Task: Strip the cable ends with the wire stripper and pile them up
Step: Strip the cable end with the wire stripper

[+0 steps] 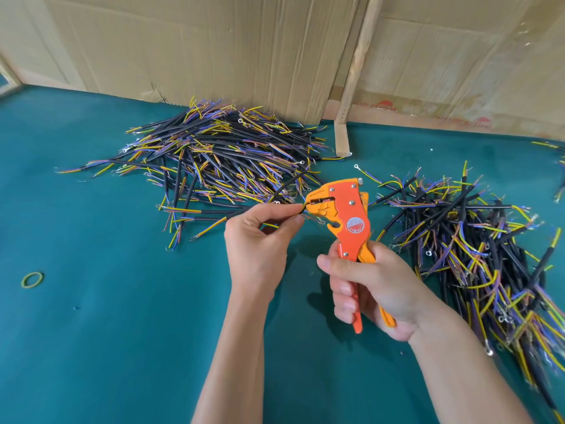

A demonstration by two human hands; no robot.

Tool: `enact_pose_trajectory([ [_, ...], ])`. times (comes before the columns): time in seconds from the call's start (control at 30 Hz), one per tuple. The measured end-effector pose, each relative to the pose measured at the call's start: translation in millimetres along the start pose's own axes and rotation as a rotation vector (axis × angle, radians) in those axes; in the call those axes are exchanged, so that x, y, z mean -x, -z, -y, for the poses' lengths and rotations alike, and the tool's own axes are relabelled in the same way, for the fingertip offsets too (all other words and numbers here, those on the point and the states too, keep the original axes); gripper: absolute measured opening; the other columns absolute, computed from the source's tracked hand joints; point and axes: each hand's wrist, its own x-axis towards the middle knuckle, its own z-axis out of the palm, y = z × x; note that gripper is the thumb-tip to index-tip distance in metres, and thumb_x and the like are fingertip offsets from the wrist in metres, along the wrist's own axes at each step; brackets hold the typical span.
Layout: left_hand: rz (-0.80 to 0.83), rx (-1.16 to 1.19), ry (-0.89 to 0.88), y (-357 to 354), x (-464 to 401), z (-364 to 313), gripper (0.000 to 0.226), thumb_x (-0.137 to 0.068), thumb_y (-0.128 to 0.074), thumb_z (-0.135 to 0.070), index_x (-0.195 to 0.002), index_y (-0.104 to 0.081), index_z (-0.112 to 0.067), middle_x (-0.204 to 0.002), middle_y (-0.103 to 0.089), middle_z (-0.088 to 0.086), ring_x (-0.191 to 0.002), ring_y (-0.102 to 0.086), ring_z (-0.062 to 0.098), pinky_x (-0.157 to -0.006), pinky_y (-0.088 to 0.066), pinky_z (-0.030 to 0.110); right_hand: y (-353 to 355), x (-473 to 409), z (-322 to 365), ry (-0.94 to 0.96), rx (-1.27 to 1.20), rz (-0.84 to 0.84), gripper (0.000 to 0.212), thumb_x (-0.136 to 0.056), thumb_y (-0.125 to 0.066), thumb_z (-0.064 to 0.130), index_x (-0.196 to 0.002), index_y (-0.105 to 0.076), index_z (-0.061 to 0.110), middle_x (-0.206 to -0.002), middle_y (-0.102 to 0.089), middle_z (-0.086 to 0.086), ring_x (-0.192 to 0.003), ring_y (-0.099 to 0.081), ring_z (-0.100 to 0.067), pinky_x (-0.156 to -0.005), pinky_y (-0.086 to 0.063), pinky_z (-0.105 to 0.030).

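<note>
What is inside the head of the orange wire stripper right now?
The end of a black cable, pinched by the left hand, enters the wire stripper held by the right hand. The tip inside is covered.

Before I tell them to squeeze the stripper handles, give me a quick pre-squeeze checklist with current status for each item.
1. Cable held: left hand pinches it beside the tool head. Ok.
2. Wire stripper gripped: right hand is wrapped round both handles. Ok.
3. Wire end inside the stripper mouth: it reaches in. Ok.
4. How deep it sits against the blades: cannot tell.
5. Left fingertips away from the mouth: very close to it. Not ok.
6. Place for the finished piece: cable pile lies behind the left hand on the green table. Ok.
</note>
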Motion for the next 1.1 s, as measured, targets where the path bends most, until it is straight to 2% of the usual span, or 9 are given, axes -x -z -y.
enact_pose_trajectory([
  [0.07,-0.004,0.012,-0.007,-1,0,-1,0.025,-0.079,-0.082,-0.005,-0.080,-0.081,-0.030,-0.076,-0.076,-0.006,-0.065,-0.064,0.006,-0.063,-0.050,0.021,-1,0,0,0.012,0.017,-0.012,0.026,-0.078,-0.081,0.022,-0.072,-0.055,0.018,-0.057,-0.041,-0.007,-0.042,-0.038,-0.022,-0.043,-0.039,-0.029],
  [0.17,-0.028,0.030,-0.019,0,0,-1,0.025,-0.079,-0.082,-0.003,-0.080,-0.081,-0.028,-0.077,-0.076,-0.005,-0.065,-0.064,0.006,-0.063,-0.049,0.019,-1,2,2,0.025,0.018,0.046,0.021,-0.080,-0.080,0.021,-0.078,-0.060,0.015,-0.063,-0.050,-0.013,-0.048,-0.050,-0.027,-0.046,-0.047,-0.032],
  [0.27,-0.036,0.017,-0.034,-2,0,-1,0.025,-0.080,-0.081,-0.002,-0.080,-0.080,-0.027,-0.074,-0.075,-0.006,-0.066,-0.064,0.006,-0.064,-0.051,0.021,2,5,5,0.020,0.002,0.121,0.020,-0.079,-0.080,0.016,-0.090,-0.064,0.009,-0.076,-0.059,-0.021,-0.062,-0.060,-0.034,-0.057,-0.055,-0.041],
  [0.4,-0.041,-0.032,-0.071,-4,0,-1,0.021,-0.081,-0.078,-0.001,-0.083,-0.078,-0.023,-0.072,-0.073,-0.010,-0.066,-0.065,0.004,-0.064,-0.051,0.019,3,6,5,0.022,-0.049,0.147,0.024,-0.079,-0.077,0.007,-0.101,-0.067,0.005,-0.087,-0.064,-0.027,-0.073,-0.064,-0.039,-0.070,-0.057,-0.050],
  [0.57,-0.030,-0.002,-0.104,-4,0,-2,0.017,-0.081,-0.073,-0.005,-0.081,-0.072,-0.022,-0.073,-0.068,-0.013,-0.068,-0.060,0.006,-0.065,-0.050,0.026,10,7,8,0.037,-0.121,0.132,0.035,-0.073,-0.080,0.011,-0.105,-0.066,0.005,-0.090,-0.064,-0.028,-0.075,-0.064,-0.040,-0.070,-0.058,-0.050],
  [0.7,0.016,0.128,-0.041,-5,-1,-2,0.014,-0.086,-0.067,-0.010,-0.089,-0.070,-0.023,-0.075,-0.064,-0.014,-0.065,-0.052,0.004,-0.059,-0.041,0.014,12,7,8,0.022,-0.147,0.137,0.036,-0.074,-0.079,0.010,-0.107,-0.066,0.005,-0.092,-0.064,-0.030,-0.076,-0.065,-0.041,-0.071,-0.058,-0.051],
  [0.83,0.048,0.195,0.007,-5,0,-5,0.017,-0.086,-0.062,-0.015,-0.095,-0.073,-0.024,-0.074,-0.066,-0.011,-0.061,-0.053,0.002,-0.055,-0.038,0.012,9,6,6,-0.010,-0.155,0.161,0.037,-0.076,-0.079,0.010,-0.110,-0.065,0.004,-0.095,-0.065,-0.031,-0.076,-0.066,-0.041,-0.072,-0.058,-0.051],
  [1.0,0.088,0.178,0.012,-4,-1,-3,0.027,-0.096,-0.056,-0.002,-0.099,-0.074,-0.022,-0.071,-0.059,-0.004,-0.058,-0.044,0.010,-0.051,-0.035,0.016,5,5,5,-0.027,-0.177,0.198,0.040,-0.075,-0.078,0.007,-0.113,-0.063,0.003,-0.093,-0.064,-0.029,-0.076,-0.065,-0.041,-0.072,-0.057,-0.051],
  [1.1,0.077,0.175,0.008,-5,-1,-5,0.025,-0.095,-0.057,-0.003,-0.099,-0.074,-0.021,-0.070,-0.058,-0.004,-0.057,-0.043,0.009,-0.049,-0.034,0.015,6,6,4,-0.010,-0.167,0.200,0.038,-0.074,-0.079,0.004,-0.109,-0.065,0.004,-0.089,-0.061,-0.026,-0.074,-0.063,-0.040,-0.070,-0.057,-0.050],
])
